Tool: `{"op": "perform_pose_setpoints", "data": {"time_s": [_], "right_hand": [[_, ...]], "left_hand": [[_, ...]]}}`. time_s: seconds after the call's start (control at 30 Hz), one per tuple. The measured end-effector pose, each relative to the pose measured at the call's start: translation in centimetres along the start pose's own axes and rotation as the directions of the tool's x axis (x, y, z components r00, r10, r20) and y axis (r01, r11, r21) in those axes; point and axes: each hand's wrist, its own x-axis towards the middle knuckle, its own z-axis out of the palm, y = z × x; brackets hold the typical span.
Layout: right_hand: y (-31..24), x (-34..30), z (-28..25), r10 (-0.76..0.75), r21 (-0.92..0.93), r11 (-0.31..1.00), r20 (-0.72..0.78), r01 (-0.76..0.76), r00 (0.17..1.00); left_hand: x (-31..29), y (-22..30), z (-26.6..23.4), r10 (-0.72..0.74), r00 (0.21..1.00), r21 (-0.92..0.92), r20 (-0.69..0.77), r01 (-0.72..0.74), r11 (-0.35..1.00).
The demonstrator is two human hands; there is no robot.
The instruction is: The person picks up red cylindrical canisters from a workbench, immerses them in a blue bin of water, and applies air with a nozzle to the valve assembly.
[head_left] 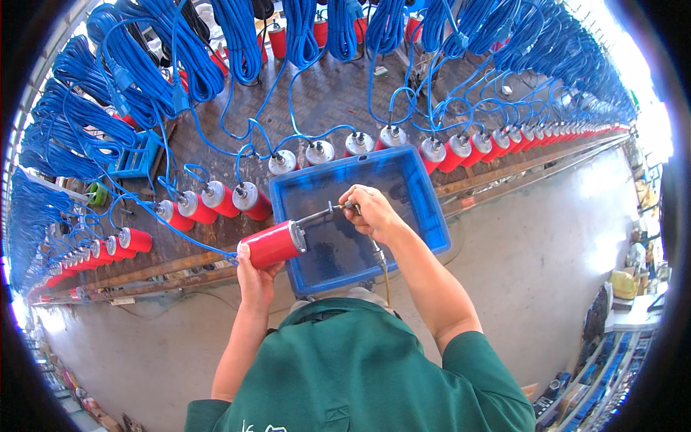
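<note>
My left hand (256, 279) is closed around the lower end of a red cylinder (269, 245) with a grey metal end cap, held tilted over the near left side of a blue plastic tub (426, 194). A blue cable (200, 245) runs to its lower end beside my fingers. From the cap a thin metal rod (314, 216) with a small crosspiece reaches toward my right hand (370, 213). That hand is closed on a metal hose fitting (350, 206) at the rod's far end; my fingers partly hide how they meet. A thin hose with a metal connector (379, 253) hangs below it.
Similar red cylinders with grey caps line the bench edge to the left (129, 240) and right (461, 146). Their blue cables lead to hanging coils (385, 27) behind. A blue plastic crate (135, 158) stands at left. Shelving (597, 374) is at lower right.
</note>
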Motion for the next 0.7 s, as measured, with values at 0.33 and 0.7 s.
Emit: {"op": "perform_pose_setpoints", "data": {"time_s": [0.33, 0.7], "right_hand": [[0.8, 0.7, 0.2, -0.035, 0.027, 0.999, -0.020, 0.036, 0.999], [2.0, 1.4, -0.3, 0.008, 0.077, 0.997, -0.034, -0.005, 0.999]], "left_hand": [[0.0, 0.2, 0.4, -0.014, 1.000, -0.008, -0.020, 0.014, 1.000], [-0.4, 0.6, 0.7, -0.047, 0.998, 0.025, -0.036, 0.048, 0.999]]}}
